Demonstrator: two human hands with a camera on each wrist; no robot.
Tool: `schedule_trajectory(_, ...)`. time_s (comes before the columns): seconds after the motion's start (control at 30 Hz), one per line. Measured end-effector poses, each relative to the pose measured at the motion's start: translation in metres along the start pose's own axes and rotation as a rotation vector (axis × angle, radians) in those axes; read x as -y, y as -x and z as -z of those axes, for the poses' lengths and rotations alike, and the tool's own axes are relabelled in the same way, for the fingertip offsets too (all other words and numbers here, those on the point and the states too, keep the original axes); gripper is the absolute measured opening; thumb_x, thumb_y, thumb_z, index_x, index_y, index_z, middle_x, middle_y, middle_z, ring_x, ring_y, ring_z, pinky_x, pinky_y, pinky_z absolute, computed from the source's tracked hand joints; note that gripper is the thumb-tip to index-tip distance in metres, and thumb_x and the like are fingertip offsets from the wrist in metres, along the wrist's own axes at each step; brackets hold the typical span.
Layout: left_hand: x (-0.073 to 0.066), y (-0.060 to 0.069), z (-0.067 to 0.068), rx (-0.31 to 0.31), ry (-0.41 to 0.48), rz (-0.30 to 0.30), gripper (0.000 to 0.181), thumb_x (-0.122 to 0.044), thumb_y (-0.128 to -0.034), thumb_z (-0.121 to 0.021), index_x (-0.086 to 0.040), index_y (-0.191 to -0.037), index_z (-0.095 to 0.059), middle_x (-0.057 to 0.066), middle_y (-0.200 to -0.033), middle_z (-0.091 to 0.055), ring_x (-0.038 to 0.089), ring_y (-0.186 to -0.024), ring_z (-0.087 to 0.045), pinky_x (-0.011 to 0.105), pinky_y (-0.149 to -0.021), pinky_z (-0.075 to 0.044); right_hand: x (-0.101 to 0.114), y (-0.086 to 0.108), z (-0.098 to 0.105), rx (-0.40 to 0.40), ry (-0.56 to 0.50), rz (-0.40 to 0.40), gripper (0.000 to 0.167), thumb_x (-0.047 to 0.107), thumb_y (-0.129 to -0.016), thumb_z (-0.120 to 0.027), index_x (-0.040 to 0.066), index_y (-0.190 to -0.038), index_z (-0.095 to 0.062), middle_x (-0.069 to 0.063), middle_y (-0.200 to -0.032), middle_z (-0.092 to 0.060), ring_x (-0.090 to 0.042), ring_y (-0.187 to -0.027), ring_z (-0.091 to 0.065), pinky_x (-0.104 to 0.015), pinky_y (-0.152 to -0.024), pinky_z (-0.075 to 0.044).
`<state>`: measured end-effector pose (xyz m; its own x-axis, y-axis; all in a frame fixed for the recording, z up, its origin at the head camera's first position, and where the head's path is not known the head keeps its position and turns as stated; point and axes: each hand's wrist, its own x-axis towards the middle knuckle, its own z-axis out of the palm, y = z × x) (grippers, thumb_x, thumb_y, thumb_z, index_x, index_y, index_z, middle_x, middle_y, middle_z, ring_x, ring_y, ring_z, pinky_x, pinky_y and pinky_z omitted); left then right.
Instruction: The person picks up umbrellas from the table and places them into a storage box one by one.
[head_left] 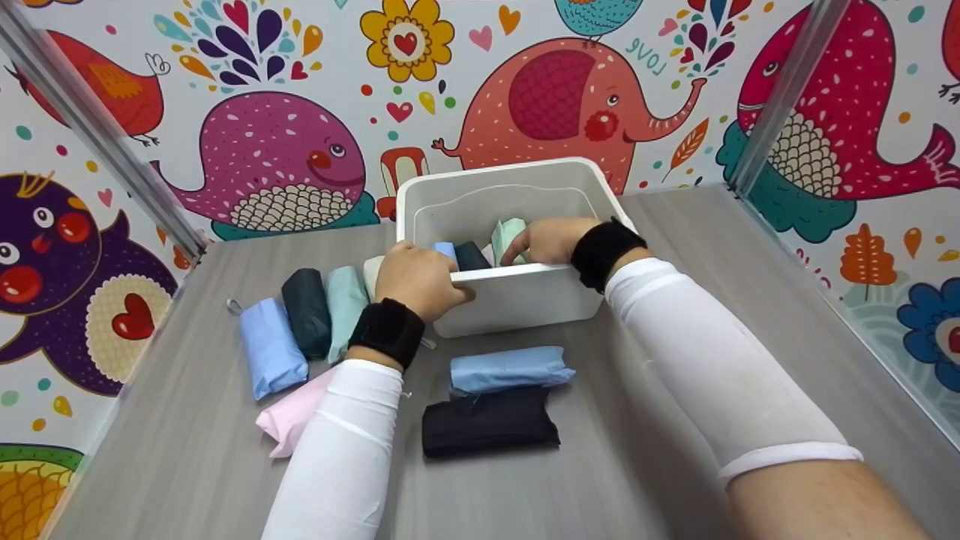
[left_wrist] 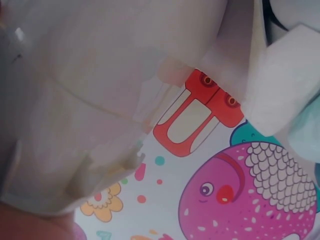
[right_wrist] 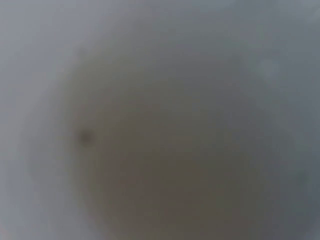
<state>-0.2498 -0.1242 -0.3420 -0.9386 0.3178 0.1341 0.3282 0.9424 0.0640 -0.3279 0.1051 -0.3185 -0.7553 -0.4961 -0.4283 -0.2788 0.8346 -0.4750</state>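
One white bin: left hand curled round its rim; right hand inside, fingers bent at mint bundle, grip unclear. Five bundles left of bin, sleeve partly blocking; two front bundles.

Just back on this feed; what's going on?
A person's left hand grips the white bin at its near left corner. The right hand reaches inside beside a pale green bundle; whether it grips is unclear. On the table, a light-blue bundle and a black bundle lie before the bin, with a pink bundle and others to the left.
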Motion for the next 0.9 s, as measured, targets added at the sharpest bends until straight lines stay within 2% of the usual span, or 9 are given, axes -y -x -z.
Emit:
schedule_trajectory(0.23, 0.0, 0.0, 0.001, 0.001, 0.0, 0.0, 0.034, -0.048, -0.0884, -0.079, -0.015, -0.08, -0.078, 0.001, -0.065, -0.07, 0.022, -0.081, -0.069, 0.043, -0.102, -0.044, -0.001, 0.001, 0.0, -0.025, -0.024, 0.02, 0.058, 0.001, -0.092, -0.043, 0.022, -0.139, -0.071, -0.013, -0.14, -0.064, -0.029, -0.122, -0.053, -0.039, -0.099, -0.045)
schedule_trajectory(0.5, 0.001, 0.0, -0.001, 0.003, 0.015, 0.005, 0.035, -0.049, -0.0894, -0.078, -0.015, -0.083, -0.081, 0.001, -0.065, -0.07, 0.022, -0.083, -0.068, 0.043, -0.103, -0.044, -0.004, -0.003, -0.002, -0.08, -0.053, 0.019, 0.052, 0.005, -0.095, -0.052, 0.016, -0.143, -0.066, -0.014, -0.146, -0.062, -0.033, -0.126, -0.055, -0.049, -0.113, -0.045)
schedule_trajectory(0.6, 0.001, -0.001, -0.002, -0.002, 0.016, 0.002, 0.035, -0.048, -0.0893, -0.078, -0.014, -0.084, -0.081, 0.001, -0.065, -0.07, 0.022, -0.083, -0.068, 0.044, -0.103, -0.043, -0.005, -0.002, -0.003, -0.147, -0.017, 0.017, 0.05, 0.008, -0.094, -0.057, 0.016, -0.142, -0.067, -0.015, -0.145, -0.063, -0.032, -0.124, -0.056, -0.05, -0.113, -0.044)
schedule_trajectory(0.77, 0.001, -0.001, -0.003, -0.017, 0.018, -0.002, 0.034, -0.048, -0.0888, -0.078, -0.014, -0.081, -0.081, 0.001, -0.064, -0.069, 0.023, -0.082, -0.068, 0.044, -0.101, -0.043, -0.005, 0.004, -0.004, -0.273, 0.02, 0.026, 0.047, 0.013, -0.092, -0.063, 0.014, -0.138, -0.069, -0.016, -0.135, -0.07, -0.032, -0.115, -0.06, -0.049, -0.107, -0.048)
schedule_trajectory(0.9, 0.002, -0.001, -0.001, -0.017, 0.008, -0.006, 0.036, -0.048, -0.089, -0.078, -0.014, -0.079, -0.079, 0.001, -0.063, -0.068, 0.022, -0.081, -0.067, 0.044, -0.1, -0.044, -0.003, 0.01, -0.005, -0.388, 0.041, 0.089, 0.045, 0.012, -0.092, -0.061, 0.006, -0.136, -0.068, -0.017, -0.134, -0.072, -0.032, -0.12, -0.065, -0.049, -0.11, -0.049)
